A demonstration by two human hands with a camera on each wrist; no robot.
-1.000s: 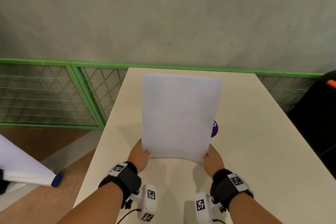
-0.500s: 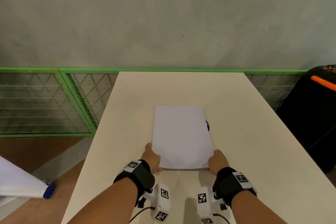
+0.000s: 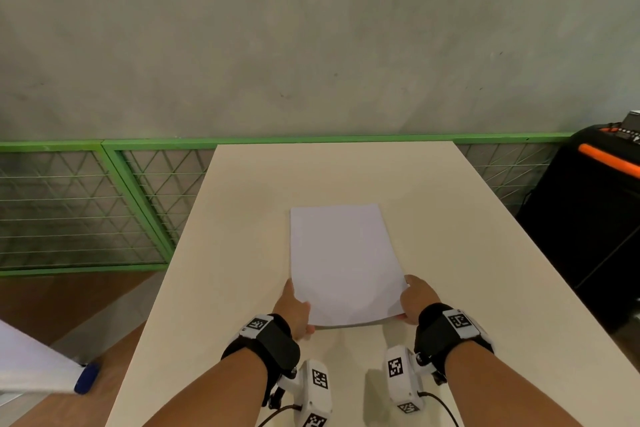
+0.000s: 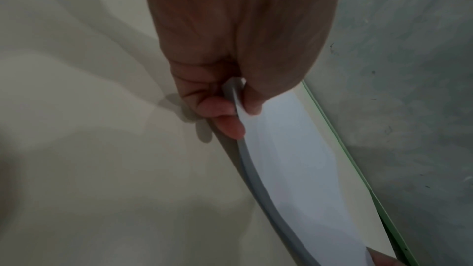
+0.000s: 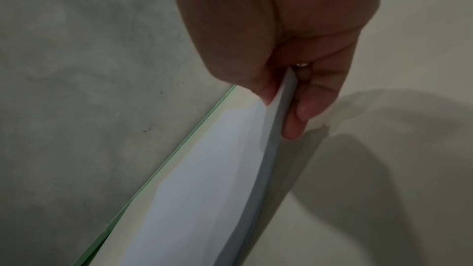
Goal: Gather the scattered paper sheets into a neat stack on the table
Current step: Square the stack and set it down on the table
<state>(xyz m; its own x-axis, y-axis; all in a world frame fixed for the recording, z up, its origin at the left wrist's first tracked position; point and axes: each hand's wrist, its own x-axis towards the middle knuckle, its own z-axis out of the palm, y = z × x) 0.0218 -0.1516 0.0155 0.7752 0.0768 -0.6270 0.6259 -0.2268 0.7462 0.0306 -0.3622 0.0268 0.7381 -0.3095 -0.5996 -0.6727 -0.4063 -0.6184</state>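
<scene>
A stack of white paper sheets lies lengthwise in the middle of the beige table, its near end lifted slightly. My left hand pinches the near left corner of the stack, thumb on top and fingers beneath. At the near right corner my right hand pinches the stack the same way. The sheets' edges look aligned.
A green-framed wire fence runs behind and left of the table, under a grey wall. A black case with an orange stripe stands at the right. Low on the left is a white object with a blue tip.
Both hands have lowered the stack from upright on the table to lying flat. The purple mark on the table is now covered.
</scene>
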